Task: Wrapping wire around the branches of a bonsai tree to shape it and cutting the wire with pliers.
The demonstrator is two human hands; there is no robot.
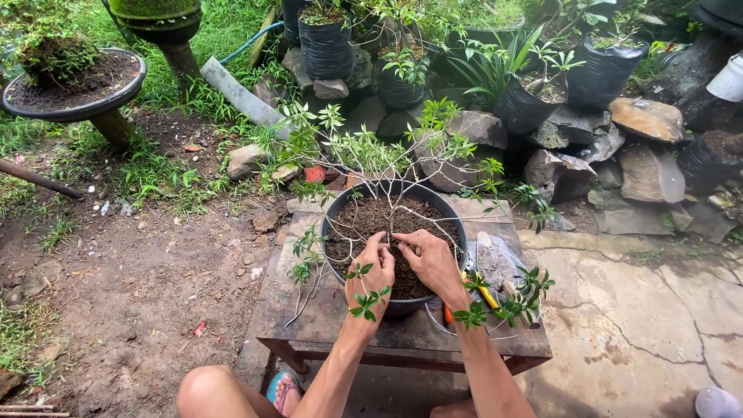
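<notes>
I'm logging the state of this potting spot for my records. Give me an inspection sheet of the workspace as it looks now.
Surface: low wooden table, worn, soil-stained.
Job's things: black pot filled with dark soil; thin-branched small plant rooted at its middle.
Clutter: orange-and-yellow-handled tool lying on clear plastic sheet, right of the pot.
Hands: left hand and right hand both on the soil at the plant's base, fingers pressing in; whether they grip anything cannot be told.
Cables: blue hose in the grass behind.
Surroundings: rocks, black grow bags, grey pipe, cracked concrete, bare earth.
</notes>
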